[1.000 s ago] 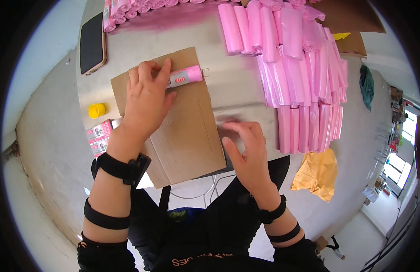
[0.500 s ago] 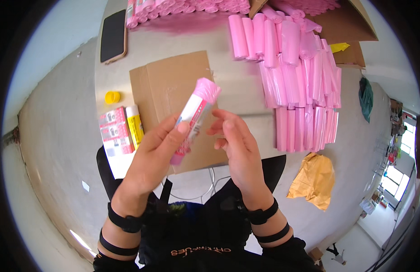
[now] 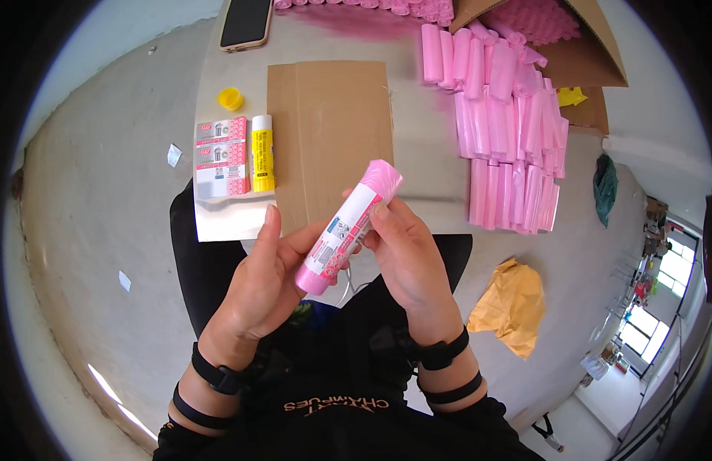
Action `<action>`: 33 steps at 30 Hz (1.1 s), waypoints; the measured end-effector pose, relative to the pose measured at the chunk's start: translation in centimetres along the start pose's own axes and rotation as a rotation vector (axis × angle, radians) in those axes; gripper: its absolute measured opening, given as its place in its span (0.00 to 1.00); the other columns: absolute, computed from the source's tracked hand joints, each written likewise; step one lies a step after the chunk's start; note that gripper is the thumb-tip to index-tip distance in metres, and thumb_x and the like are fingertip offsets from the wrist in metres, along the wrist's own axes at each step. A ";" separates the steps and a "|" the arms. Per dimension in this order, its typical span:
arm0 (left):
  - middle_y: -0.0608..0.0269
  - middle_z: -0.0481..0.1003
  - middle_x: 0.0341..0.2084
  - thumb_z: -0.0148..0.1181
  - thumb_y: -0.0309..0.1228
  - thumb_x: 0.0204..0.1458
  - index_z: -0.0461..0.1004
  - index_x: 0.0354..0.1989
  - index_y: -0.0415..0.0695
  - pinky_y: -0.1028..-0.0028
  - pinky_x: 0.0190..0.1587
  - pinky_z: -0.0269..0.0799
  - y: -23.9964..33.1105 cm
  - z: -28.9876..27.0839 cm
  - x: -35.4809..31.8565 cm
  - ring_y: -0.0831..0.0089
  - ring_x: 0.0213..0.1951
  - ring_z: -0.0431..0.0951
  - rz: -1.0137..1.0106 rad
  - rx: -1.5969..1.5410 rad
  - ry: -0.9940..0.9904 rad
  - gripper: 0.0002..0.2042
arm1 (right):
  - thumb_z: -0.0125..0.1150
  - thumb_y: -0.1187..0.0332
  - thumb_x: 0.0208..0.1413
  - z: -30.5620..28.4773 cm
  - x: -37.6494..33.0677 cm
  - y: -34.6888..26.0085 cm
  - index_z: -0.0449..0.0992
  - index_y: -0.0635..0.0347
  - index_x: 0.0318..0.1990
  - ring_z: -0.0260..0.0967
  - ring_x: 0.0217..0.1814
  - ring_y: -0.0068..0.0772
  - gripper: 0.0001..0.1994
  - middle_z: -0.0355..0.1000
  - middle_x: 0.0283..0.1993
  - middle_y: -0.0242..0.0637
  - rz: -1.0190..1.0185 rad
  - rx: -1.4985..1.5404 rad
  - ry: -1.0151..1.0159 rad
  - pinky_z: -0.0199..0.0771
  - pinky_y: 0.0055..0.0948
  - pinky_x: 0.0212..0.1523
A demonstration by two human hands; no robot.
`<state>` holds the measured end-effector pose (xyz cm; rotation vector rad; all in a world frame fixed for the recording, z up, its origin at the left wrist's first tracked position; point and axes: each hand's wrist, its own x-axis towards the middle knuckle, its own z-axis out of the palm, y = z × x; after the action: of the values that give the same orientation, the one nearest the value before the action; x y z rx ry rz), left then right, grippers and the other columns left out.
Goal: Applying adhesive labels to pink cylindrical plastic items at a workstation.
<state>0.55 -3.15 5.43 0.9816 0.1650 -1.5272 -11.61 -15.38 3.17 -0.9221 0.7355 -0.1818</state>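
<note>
Lowered slightly toward the lap, the labelled pink roll of thin plastic bags (image 3: 346, 228) tilts toward one o'clock, left hand (image 3: 265, 283) cradling underneath, right hand (image 3: 406, 257) pinching its label flat against it.

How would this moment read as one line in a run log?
left hand: holds pink roll | right hand: fingers on roll | table: cardboard sheet, yellow glue stick

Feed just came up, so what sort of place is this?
Probably a small packing workshop: both hands hold a labelled pink plastic roll above a flat brown cardboard sheet, beside many stacked pink rolls.
</note>
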 end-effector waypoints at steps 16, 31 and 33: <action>0.60 0.74 0.41 0.54 0.32 0.56 0.62 0.57 0.37 0.82 0.38 0.65 -1.1 -3.1 -4.6 0.83 0.36 0.68 0.244 0.413 -0.088 0.21 | 0.51 0.65 0.59 3.8 -2.6 -0.3 0.61 0.65 0.58 0.60 0.50 0.21 0.22 0.64 0.49 0.31 -0.017 -0.038 0.021 0.60 0.27 0.52; 0.63 0.69 0.36 0.60 0.25 0.50 0.67 0.53 0.40 0.79 0.44 0.64 -0.9 -3.1 -6.3 0.77 0.38 0.69 0.502 0.658 0.015 0.20 | 0.58 0.71 0.55 5.9 -3.8 0.5 0.60 0.68 0.55 0.64 0.49 0.22 0.23 0.66 0.45 0.36 -0.188 -0.082 0.145 0.65 0.22 0.48; 0.63 0.69 0.35 0.60 0.23 0.48 0.68 0.53 0.40 0.79 0.44 0.64 -0.9 -3.2 -6.4 0.77 0.38 0.68 0.527 0.689 0.029 0.21 | 0.58 0.71 0.55 5.8 -3.9 0.4 0.60 0.67 0.56 0.63 0.50 0.22 0.22 0.66 0.45 0.36 -0.170 -0.077 0.156 0.64 0.23 0.49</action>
<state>0.53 3.86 7.17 1.4440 -0.5977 -1.0794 -10.81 -9.61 7.04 -1.0531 0.8130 -0.3803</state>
